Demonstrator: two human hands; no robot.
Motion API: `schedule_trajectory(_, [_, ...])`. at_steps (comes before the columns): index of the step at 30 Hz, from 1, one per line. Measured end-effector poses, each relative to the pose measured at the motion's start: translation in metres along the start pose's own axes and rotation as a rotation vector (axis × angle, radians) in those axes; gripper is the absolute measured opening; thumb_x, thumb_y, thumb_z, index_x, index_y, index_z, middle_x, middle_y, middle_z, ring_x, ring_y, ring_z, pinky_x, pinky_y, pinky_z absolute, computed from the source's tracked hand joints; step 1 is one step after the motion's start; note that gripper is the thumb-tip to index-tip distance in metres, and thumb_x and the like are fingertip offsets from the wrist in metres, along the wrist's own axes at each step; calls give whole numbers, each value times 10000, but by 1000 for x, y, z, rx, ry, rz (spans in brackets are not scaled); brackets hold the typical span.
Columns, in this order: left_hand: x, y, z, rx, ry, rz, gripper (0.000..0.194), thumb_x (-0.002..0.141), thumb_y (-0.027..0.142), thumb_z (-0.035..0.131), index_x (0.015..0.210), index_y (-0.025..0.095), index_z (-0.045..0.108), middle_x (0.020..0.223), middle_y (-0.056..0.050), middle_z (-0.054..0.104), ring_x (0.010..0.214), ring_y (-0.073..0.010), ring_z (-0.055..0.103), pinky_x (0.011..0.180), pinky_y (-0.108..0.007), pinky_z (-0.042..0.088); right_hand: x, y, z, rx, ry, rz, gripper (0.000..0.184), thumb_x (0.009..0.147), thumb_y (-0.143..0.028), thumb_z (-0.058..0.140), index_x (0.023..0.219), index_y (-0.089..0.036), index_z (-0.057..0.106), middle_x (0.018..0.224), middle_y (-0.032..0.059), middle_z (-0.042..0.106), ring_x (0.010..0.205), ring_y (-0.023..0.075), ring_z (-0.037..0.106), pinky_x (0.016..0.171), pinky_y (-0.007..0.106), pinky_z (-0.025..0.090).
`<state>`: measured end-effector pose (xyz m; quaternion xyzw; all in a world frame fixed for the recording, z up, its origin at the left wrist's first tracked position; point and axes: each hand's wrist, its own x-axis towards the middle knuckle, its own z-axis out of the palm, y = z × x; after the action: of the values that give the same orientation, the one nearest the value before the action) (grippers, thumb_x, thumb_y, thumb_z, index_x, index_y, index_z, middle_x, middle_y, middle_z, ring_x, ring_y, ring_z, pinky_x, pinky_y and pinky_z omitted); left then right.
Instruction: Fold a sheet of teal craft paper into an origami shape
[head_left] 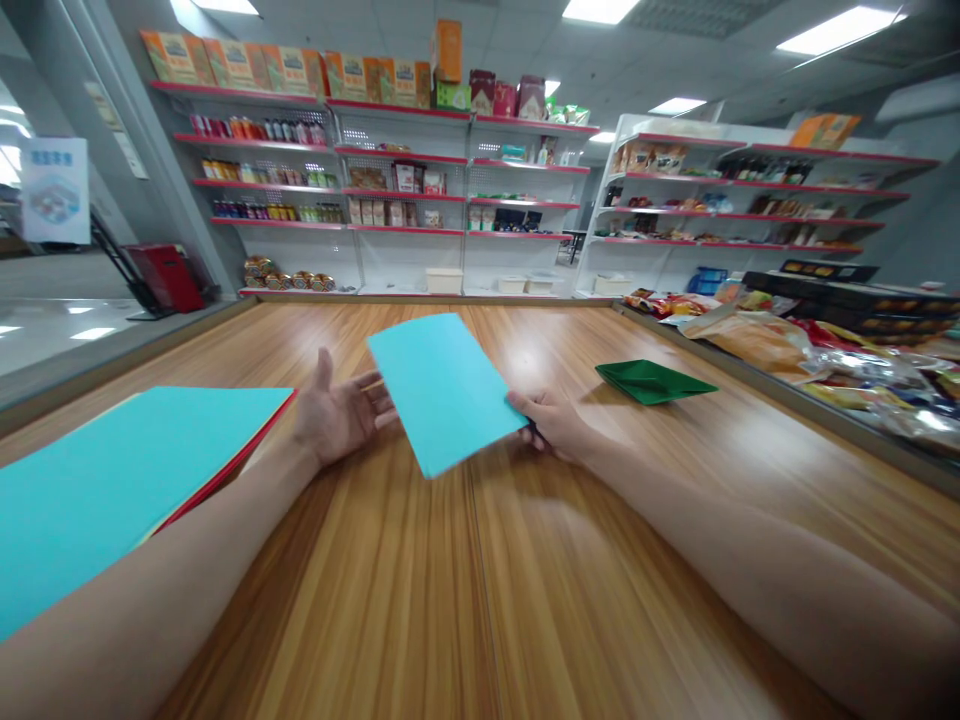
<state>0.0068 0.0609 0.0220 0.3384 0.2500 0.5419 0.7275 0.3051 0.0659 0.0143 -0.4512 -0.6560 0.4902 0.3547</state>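
A light-blue sheet of paper (450, 395), which looks folded in half, is held tilted above the wooden table. My right hand (553, 422) pinches its right edge between thumb and fingers. Something small and dark shows at those fingers, too unclear to name. Beside the paper's left edge, my left hand (341, 410) is open, palm turned inward and thumb up. Some of its fingertips are hidden behind the sheet, so I cannot tell whether they touch it. To the right lies a folded green paper boat (654, 382).
A stack of coloured paper (142, 450), blue on top with red and yellow edges below, lies at the left under my forearm. Packaged snacks (847, 350) fill the area beyond the table's right edge. Stocked shelves (405, 155) stand behind the table (420, 600).
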Motion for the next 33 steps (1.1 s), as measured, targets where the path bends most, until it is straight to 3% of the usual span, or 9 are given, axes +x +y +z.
schedule_trajectory(2, [3,-12,11,73,-75,-11,618,723,594,637,1053,71,629,1058,-200,679,969,-346,640,812,-482,524,3,3,8,-22,68,-44,536,785,-651,512,612,-144,530,465,-9,570,297,44,422,256,144,258])
schedule_trajectory(5, [7,-32,20,235,86,68,431,663,302,791,1026,123,641,995,-147,712,865,-289,681,777,-425,551,1,2,19,-116,6,-66,556,792,-660,493,596,-141,529,497,18,601,316,60,467,271,152,300])
schedule_trajectory(8, [8,-42,21,242,137,131,448,634,210,811,1040,139,635,963,-106,724,821,-248,688,773,-392,554,-5,-2,25,-174,-94,-75,569,803,-653,483,554,-142,514,477,25,596,334,73,492,297,159,325])
schedule_trajectory(11, [7,-42,18,277,131,207,476,635,234,817,1062,127,635,967,-106,722,828,-237,685,788,-384,545,-9,-7,26,-226,-150,-54,567,798,-644,493,538,-141,524,439,18,568,329,72,460,320,173,322])
schedule_trajectory(19, [11,-43,12,331,126,334,457,643,274,820,1033,111,647,1002,-106,714,891,-223,663,857,-360,509,-11,-10,28,-395,-104,-174,529,834,-582,476,542,-147,544,410,-20,477,364,69,401,383,195,286])
schedule_trajectory(23, [10,-41,12,316,117,317,458,636,270,824,1033,127,644,991,-95,717,862,-218,670,827,-354,523,-11,-8,26,-388,-154,-167,539,829,-593,482,544,-142,558,396,-20,465,351,69,394,373,196,279])
schedule_trajectory(28, [7,-40,14,303,102,251,460,634,270,824,1032,131,640,946,-98,725,785,-224,684,753,-367,551,-11,-7,23,-330,-71,-212,552,813,-602,503,492,-153,521,344,-35,416,319,65,366,358,199,256])
schedule_trajectory(33, [6,-39,14,307,92,206,425,621,246,829,986,126,648,909,-92,732,754,-214,688,726,-339,553,-13,-9,22,-331,-155,-147,583,819,-620,483,490,-144,552,325,-31,418,304,59,353,350,193,266])
